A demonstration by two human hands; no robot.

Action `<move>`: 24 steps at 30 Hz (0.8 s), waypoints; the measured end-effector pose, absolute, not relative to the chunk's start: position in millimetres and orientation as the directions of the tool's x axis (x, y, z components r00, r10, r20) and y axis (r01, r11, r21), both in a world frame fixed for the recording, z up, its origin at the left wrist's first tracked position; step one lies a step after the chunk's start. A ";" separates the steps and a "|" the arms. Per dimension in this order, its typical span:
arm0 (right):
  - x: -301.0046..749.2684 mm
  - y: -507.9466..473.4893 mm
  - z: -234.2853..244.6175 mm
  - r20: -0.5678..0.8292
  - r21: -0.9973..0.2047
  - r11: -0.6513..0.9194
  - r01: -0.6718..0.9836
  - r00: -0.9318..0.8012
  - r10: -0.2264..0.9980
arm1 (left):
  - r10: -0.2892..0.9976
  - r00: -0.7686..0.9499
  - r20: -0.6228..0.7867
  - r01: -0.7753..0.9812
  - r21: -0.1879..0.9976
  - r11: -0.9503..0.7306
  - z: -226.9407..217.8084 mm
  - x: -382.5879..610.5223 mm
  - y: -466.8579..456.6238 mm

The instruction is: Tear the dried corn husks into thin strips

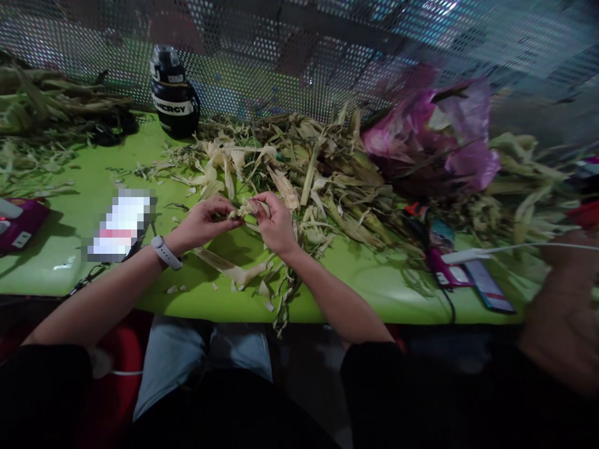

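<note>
Over the green table (374,277), the left hand (203,221) and right hand (276,224) meet, and both pinch a small corn husk (243,209) between closed fingertips, just above the tabletop. A white watch (166,251) sits on the left wrist. A pile of husks (327,178) lies just behind the hands, with a black bottle (173,93) and a pink bag (435,137) further back.
</note>
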State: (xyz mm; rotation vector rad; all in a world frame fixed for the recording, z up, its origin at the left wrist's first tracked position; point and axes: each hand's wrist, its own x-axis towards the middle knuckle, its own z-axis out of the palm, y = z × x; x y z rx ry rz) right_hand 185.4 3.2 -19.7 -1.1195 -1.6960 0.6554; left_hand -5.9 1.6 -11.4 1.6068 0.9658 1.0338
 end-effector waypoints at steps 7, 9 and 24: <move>184.3 8.9 -24.9 0.323 -0.895 0.335 0.295 -0.090 0.942 | 0.899 0.426 0.101 0.144 0.973 -0.178 -5.0 -5.7 -1.7; 184.2 10.9 -28.7 0.235 -0.939 0.252 0.235 -0.100 0.967 | 0.937 0.341 0.078 0.115 0.986 -0.124 -3.3 -6.0 -1.5; 196.1 8.5 -5.8 0.077 -0.956 -0.069 -0.284 -0.474 0.877 | 0.987 0.140 -0.081 -0.140 0.985 0.101 -4.8 -10.2 9.5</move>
